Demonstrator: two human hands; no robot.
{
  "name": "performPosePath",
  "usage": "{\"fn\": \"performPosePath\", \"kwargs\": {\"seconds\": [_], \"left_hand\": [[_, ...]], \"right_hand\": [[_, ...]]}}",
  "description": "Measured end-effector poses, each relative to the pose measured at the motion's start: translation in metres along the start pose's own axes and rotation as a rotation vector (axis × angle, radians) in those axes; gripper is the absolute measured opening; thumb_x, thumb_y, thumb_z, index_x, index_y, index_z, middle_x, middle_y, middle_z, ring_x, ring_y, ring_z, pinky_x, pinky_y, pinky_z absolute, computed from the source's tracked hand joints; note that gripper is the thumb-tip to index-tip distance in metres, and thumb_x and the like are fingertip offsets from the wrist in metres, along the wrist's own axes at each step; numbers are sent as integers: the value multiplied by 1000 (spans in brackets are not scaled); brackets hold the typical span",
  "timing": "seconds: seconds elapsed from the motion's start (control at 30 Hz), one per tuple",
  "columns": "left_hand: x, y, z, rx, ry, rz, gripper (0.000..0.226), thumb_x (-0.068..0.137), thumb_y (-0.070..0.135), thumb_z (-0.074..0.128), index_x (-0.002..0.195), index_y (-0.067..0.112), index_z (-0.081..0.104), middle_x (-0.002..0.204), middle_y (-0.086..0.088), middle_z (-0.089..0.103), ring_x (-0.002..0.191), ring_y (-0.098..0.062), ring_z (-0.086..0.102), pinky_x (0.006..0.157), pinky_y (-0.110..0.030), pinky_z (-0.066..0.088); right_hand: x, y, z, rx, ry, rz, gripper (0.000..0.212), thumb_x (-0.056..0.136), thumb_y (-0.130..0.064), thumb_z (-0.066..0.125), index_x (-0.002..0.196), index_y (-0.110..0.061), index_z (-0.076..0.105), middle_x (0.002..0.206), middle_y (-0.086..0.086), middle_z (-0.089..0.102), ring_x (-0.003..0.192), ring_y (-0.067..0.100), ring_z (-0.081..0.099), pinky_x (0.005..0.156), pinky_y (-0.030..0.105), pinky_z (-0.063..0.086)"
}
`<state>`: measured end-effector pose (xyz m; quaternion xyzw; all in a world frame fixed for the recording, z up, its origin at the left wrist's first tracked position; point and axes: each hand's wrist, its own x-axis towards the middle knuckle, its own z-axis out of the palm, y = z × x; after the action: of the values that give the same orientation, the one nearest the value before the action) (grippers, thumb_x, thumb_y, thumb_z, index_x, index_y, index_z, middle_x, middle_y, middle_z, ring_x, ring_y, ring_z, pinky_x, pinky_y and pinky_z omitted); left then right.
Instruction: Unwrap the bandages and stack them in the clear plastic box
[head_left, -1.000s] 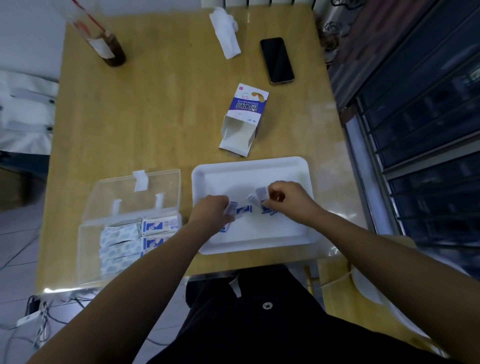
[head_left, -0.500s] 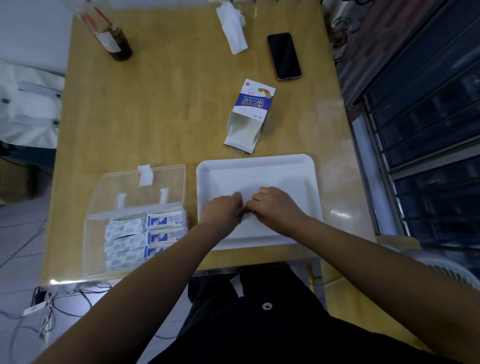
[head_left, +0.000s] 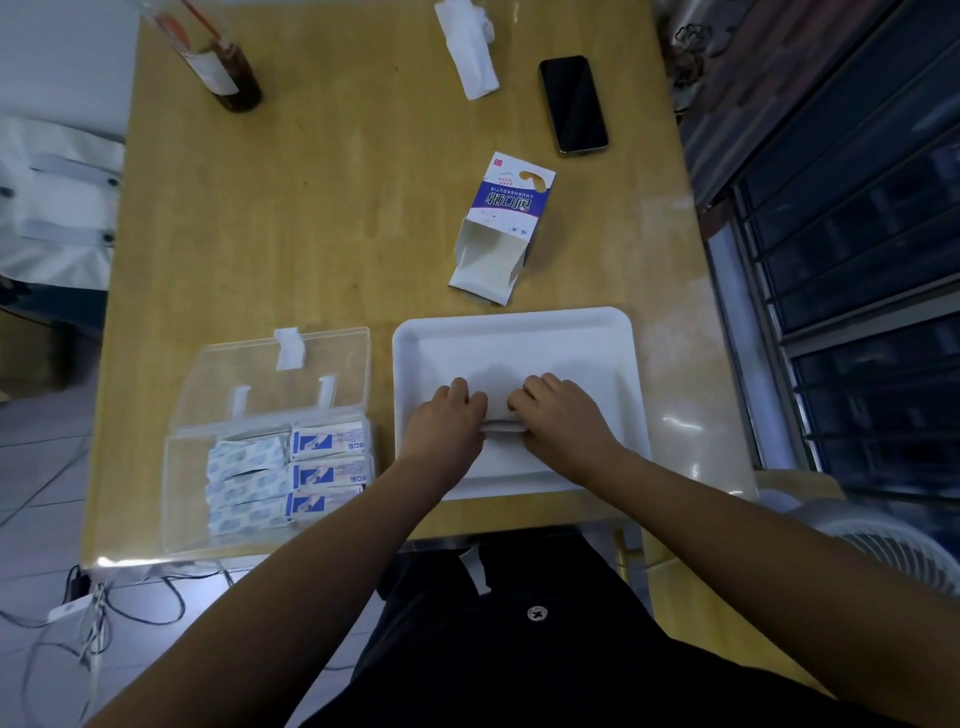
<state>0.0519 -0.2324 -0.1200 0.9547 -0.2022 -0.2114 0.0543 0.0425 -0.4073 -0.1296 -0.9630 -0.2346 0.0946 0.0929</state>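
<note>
A white tray (head_left: 519, 332) lies on the wooden table in front of me. Over its middle, my left hand (head_left: 447, 421) and my right hand (head_left: 561, 415) press together on a small stack of bandage packets (head_left: 503, 426), of which only a white edge shows between the hands. To the left stands the clear plastic box (head_left: 270, 467) with its lid (head_left: 291, 374) folded back. Inside lie rows of bandages (head_left: 283, 467), white-and-blue printed ones on the right and pale ones on the left.
An opened blue-and-white bandage carton (head_left: 501, 228) lies just beyond the tray. A black phone (head_left: 573, 104), a crumpled white wrapper (head_left: 467, 47) and a dark bottle (head_left: 223, 67) sit at the far side. Cables hang off the table's near left corner.
The hands were apart holding spread packets a second ago. They have come together over the tray's middle and gathered the packets into one small stack.
</note>
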Motion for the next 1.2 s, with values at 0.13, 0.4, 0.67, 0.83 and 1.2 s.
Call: {"fn": "performPosePath", "kwargs": {"seconds": [0.13,0.4,0.67,0.83,1.2], "left_hand": [[6,0,-1,-71,46,-45,14,94,18,48,106,11,52,106,-9,47,90,-26,51,62,-34,43],[9,-5,2,-151,36,-96,29,89,19,58,115,13,46,110,-8,44,90,-23,51,69,-31,47],[17,6,6,-217,5,-101,20,92,11,52,112,9,51,112,-12,43,82,-29,55,69,-38,50],[15,3,8,-219,-17,-106,22,93,16,53,114,8,49,112,-13,43,84,-32,55,72,-43,51],[14,8,7,-177,-54,-79,22,94,10,50,116,10,47,111,-12,41,69,-27,49,60,-35,43]], "right_hand": [[3,7,-1,115,24,79,13,72,-6,72,78,-10,61,75,7,54,66,26,52,47,31,36],[4,17,4,209,-32,196,29,79,-13,66,107,-11,60,105,9,52,96,25,48,64,35,46],[13,-1,6,496,16,253,26,83,-3,60,108,-10,61,106,7,51,93,22,51,73,28,42],[8,5,6,369,-23,262,39,80,-9,63,118,-13,58,115,6,51,105,24,46,82,32,41],[7,1,2,546,-65,339,33,86,1,54,118,-8,59,117,9,47,95,24,56,85,36,49]]}}
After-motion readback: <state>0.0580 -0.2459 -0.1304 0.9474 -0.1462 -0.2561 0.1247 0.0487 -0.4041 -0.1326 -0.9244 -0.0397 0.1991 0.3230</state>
